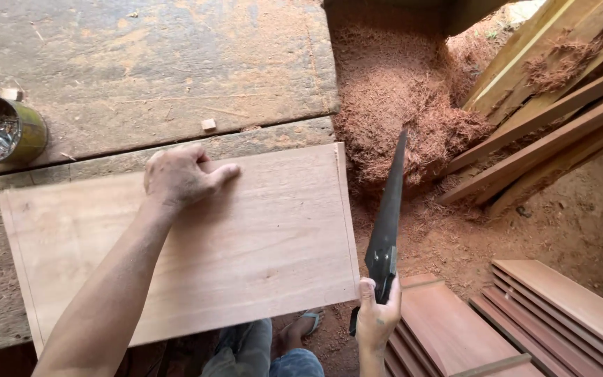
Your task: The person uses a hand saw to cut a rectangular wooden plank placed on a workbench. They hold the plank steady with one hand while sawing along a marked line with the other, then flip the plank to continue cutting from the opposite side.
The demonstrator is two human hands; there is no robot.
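On the tabletop (141,63), near its right edge, a flat board (246,244) is pressed down by the left hand (179,174), which is laid open with fingers spread and grips nothing. Off the right edge, a black saw (387,223) is gripped tight by its handle in the right hand (377,318), blade pointing away. A tin (1,129) of nails is seen at the left edge. Sawdust (399,91) is heaped on the floor.
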